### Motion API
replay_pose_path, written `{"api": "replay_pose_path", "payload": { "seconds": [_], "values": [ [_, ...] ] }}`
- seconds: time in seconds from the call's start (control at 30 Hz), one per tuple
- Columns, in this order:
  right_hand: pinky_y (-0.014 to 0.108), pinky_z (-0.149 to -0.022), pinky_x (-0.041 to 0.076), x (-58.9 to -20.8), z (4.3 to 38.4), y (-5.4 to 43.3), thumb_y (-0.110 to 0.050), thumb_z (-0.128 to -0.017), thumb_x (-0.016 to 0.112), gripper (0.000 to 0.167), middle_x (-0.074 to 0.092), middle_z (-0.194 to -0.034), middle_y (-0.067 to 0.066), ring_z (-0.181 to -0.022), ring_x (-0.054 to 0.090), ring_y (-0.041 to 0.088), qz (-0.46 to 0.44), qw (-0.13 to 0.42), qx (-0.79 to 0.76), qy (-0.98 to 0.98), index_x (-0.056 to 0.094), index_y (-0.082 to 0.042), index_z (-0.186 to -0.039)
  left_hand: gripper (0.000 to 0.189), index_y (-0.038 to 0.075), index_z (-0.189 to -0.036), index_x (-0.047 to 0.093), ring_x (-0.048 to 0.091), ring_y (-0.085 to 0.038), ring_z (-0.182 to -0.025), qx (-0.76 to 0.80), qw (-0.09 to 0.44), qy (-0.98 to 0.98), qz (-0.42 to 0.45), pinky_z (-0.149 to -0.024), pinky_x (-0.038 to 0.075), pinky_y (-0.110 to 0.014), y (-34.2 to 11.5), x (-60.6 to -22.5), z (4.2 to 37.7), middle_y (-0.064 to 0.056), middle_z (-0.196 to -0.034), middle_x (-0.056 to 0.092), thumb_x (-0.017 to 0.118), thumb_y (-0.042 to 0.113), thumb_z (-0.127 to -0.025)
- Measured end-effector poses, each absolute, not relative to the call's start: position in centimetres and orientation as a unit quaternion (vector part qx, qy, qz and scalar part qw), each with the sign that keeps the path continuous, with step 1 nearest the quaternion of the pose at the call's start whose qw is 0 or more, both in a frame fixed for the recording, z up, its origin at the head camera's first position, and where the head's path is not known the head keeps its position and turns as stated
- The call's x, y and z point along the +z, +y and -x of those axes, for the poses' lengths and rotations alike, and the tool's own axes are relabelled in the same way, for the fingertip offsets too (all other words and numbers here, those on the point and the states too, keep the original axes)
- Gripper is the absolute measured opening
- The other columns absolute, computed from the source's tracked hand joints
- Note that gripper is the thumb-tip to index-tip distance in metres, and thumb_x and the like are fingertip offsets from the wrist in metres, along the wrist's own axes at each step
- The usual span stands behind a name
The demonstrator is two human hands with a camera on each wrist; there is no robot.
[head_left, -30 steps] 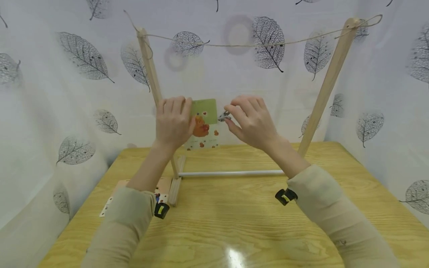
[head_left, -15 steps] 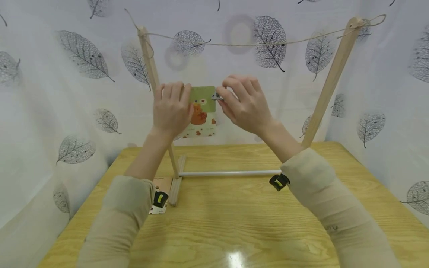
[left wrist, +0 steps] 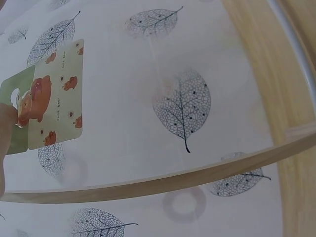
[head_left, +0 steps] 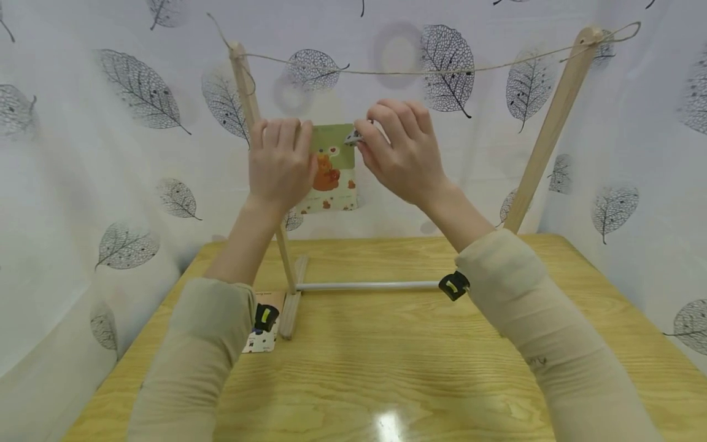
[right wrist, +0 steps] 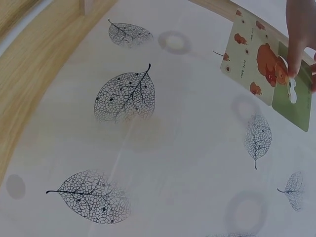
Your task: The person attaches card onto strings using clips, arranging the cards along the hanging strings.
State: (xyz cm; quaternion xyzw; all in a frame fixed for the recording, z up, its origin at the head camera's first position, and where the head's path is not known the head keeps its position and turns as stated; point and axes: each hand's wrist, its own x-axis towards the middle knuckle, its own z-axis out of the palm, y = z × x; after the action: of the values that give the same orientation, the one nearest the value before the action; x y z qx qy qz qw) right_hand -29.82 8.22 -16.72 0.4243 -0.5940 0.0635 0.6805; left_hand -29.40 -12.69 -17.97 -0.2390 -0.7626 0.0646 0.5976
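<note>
A card with a green top and a cartoon bear (head_left: pixel 336 197) is held up in front of the curtain, below a string. My left hand (head_left: pixel 280 161) grips its left edge, the thumb on its front. At the card's upper right corner, my right hand (head_left: pixel 405 150) pinches a small grey clip (head_left: pixel 351 137) whose tip overlaps the green part. In the left wrist view the card (left wrist: pixel 64 106) appears sideways with only part of the left hand (left wrist: pixel 5 133) showing. The right wrist view has the card (right wrist: pixel 247 59) at upper right, held by the left hand (right wrist: pixel 298 37).
The string (head_left: pixel 386 73) runs between a left wooden post (head_left: pixel 244 86) and a right wooden post (head_left: pixel 552 123). A white rod (head_left: pixel 370 286) joins the stand low down. Another printed card (head_left: pixel 265 341) lies on the wooden table (head_left: pixel 375 362) beside the left foot.
Both hands have risen toward the string, bringing the card up with them. The clip in my right hand has moved left from beside the card onto its upper right corner.
</note>
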Motion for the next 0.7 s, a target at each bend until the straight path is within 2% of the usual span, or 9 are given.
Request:
{"api": "replay_pose_path", "payload": {
  "seconds": [0.43, 0.7],
  "values": [
    [0.042, -0.088, 0.035, -14.4, 29.9, 6.4, -0.021, -0.090, 0.058, 0.020, 0.052, -0.098, 0.012, -0.103, 0.049, 0.031, -0.397, 0.693, 0.083, -0.595, 0.057, -0.006, -0.102, 0.028, -0.001, -0.109, 0.056, 0.047, -0.031, -0.090, 0.063, 0.604, -0.763, 0.222, -0.090, 0.033, -0.043, -12.3, -16.5, 29.2, -0.015, -0.100, 0.054, 0.044, 0.012, -0.088],
    [0.042, -0.086, 0.035, -13.9, 30.0, 6.1, -0.018, -0.088, 0.059, 0.021, 0.050, -0.098, 0.013, -0.101, 0.048, 0.031, -0.410, 0.690, 0.089, -0.589, 0.056, -0.005, -0.104, 0.028, -0.002, -0.109, 0.056, 0.047, -0.031, -0.092, 0.073, 0.597, -0.769, 0.217, -0.090, 0.033, -0.043, -12.3, -15.8, 29.1, -0.015, -0.100, 0.054, 0.044, 0.014, -0.088]
  ]
}}
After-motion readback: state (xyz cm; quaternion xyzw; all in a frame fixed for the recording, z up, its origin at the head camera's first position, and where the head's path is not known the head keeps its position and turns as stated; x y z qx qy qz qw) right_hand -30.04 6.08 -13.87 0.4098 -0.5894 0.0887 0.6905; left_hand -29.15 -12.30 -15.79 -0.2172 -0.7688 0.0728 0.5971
